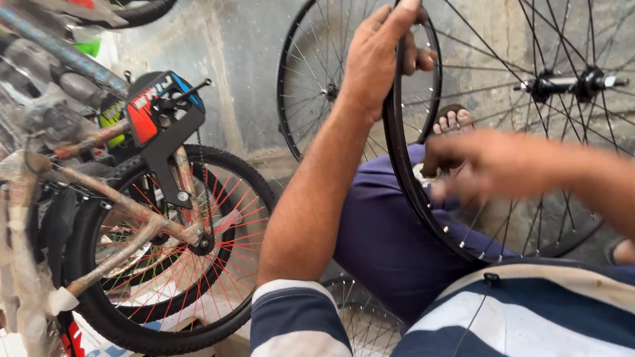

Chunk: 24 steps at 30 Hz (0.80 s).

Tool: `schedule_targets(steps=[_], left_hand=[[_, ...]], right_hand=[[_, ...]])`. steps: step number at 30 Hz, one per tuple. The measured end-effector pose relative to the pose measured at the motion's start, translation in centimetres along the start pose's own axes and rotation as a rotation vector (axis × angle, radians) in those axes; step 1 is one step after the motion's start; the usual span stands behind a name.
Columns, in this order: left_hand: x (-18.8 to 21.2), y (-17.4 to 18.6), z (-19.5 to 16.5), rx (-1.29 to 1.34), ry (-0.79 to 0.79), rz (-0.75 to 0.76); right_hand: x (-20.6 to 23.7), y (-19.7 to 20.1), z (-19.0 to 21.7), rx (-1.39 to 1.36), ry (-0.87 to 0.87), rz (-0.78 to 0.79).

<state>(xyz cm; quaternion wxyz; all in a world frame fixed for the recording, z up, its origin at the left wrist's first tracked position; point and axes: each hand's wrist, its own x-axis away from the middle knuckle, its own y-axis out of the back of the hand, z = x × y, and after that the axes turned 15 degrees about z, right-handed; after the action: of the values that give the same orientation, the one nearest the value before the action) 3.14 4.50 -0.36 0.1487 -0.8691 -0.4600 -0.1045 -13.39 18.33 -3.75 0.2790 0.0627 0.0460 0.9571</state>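
Head view: left hand (379, 53) clasping black rim (405, 164), blurred right hand (483, 165) unclear, before grey wall (247, 48).

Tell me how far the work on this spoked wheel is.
Done: spokes already join hub and black rim; no tyre is on. In hand: the left hand grips the rim's top, the blurred right hand works near its lower spokes. What remains cannot be judged.
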Motion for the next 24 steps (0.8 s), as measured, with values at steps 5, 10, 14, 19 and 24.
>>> schedule_targets(steps=[5,10,14,19,24], left_hand=[[-0.1,-1.0,0.5,0.013,-0.025,0.000],[-0.2,-1.1,0.6,0.003,-0.019,0.009],[0.2,-0.9,0.7,0.014,-0.030,0.032],[0.1,-0.8,0.8,0.038,-0.026,0.007],[0.2,-1.3,0.8,0.034,-0.037,0.029]], right_hand=[[-0.4,-2.0,1.0,0.114,-0.344,-0.260],[-1.2,-0.7,3.7,0.324,-0.309,-0.080],[-0.7,1.4,2.3,-0.300,-0.467,0.284],[-0.5,-4.0,1.0,0.668,0.225,-0.569],[1.0,-1.2,-1.2,0.278,0.072,-0.168]])
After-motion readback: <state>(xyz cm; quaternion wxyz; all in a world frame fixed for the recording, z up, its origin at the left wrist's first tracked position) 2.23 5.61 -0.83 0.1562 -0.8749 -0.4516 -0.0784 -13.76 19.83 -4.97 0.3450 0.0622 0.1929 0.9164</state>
